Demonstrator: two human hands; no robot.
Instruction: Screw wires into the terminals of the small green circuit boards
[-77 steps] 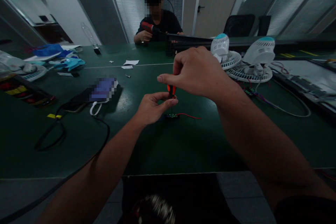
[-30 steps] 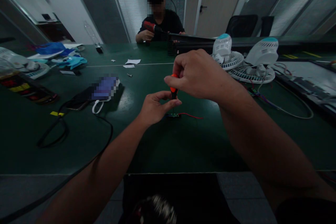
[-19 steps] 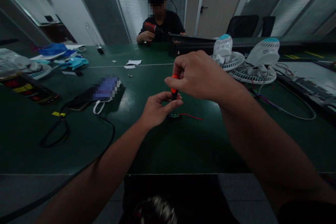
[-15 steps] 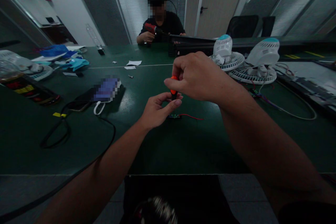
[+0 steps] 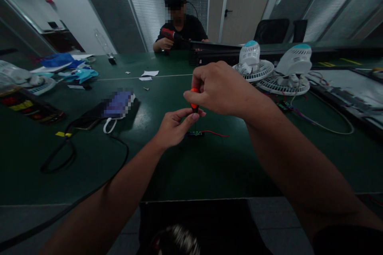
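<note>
My right hand (image 5: 220,89) is closed round the top of a screwdriver (image 5: 194,105) with an orange and black handle, held upright. Just below, the thumb and fingers of my left hand (image 5: 176,127) pinch around the lower end of the handle. The thin shaft points down at a small green circuit board (image 5: 196,133) lying on the table; whether its tip touches the board I cannot tell. A red wire (image 5: 217,133) runs off the board's right side. The board's left end is partly hidden behind my left hand.
On the green table (image 5: 209,175), a phone (image 5: 118,103) and black cable (image 5: 127,147) lie left, beside a dark bottle (image 5: 26,103). White fans (image 5: 284,81) and wired parts sit right. Across the table, a person holds a red drill (image 5: 168,34) near long black parts.
The view has shifted slightly, so most things sit a little further left. Both hands keep the same hold on the screwdriver above the circuit board.
</note>
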